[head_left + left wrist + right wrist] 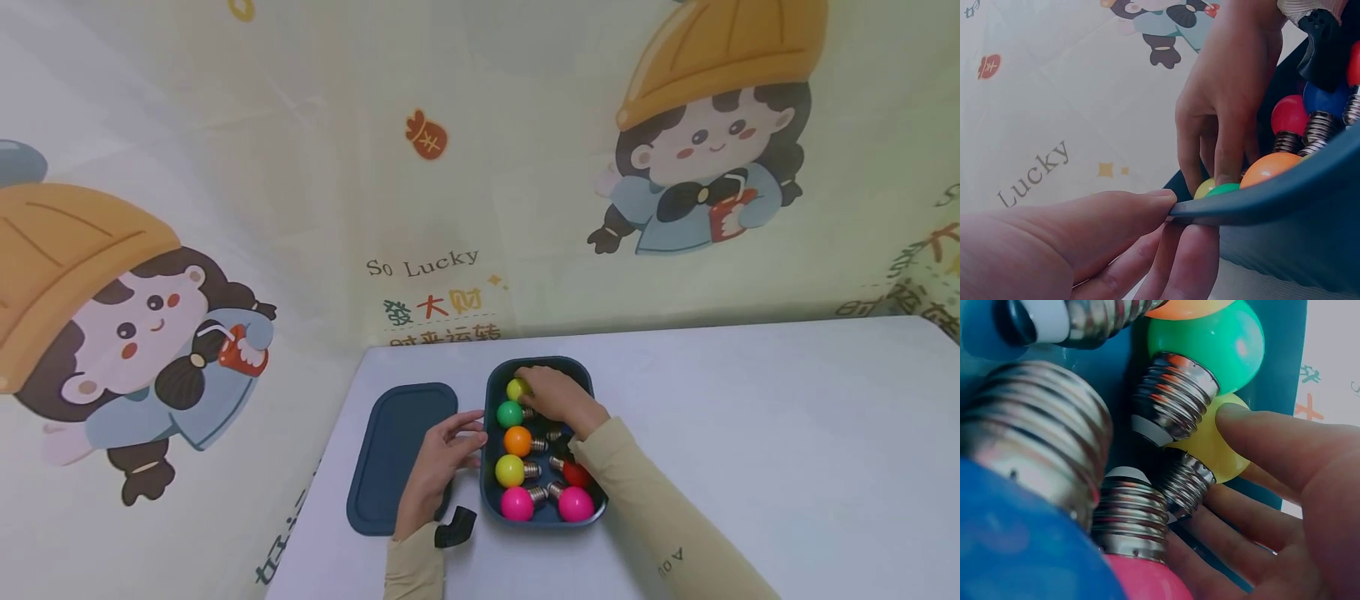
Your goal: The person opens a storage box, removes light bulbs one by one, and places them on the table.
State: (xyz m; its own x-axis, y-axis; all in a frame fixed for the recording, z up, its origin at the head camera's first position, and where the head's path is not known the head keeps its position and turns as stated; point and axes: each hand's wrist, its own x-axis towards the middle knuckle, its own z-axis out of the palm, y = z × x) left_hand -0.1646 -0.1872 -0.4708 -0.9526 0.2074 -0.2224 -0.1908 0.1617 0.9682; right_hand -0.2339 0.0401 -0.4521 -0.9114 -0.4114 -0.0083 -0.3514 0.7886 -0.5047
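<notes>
A dark blue box (pixel 543 525) holds several coloured light bulbs with metal screw bases. My left hand (pixel 441 458) pinches the box's left rim, thumb above and fingers beneath, as the left wrist view shows. Inside the far end, my right hand (pixel 561 396) holds a yellow bulb (pixel 1210 453), its thumb on the globe and the fingers on the other side. Beside that bulb lies a green bulb (pixel 510 414), followed toward me by an orange bulb (pixel 517 442), another yellow bulb (pixel 510 471) and a pink bulb (pixel 517 504). The right forearm partly covers the right-hand row.
Left of the box, a flat dark blue lid (pixel 386 467) lies on the white table (pixel 750 433), partly under the left hand. In the right row are a red bulb (pixel 576 473), a pink bulb and a blue bulb (pixel 1016 544). A printed cloth (pixel 540 208) hangs behind.
</notes>
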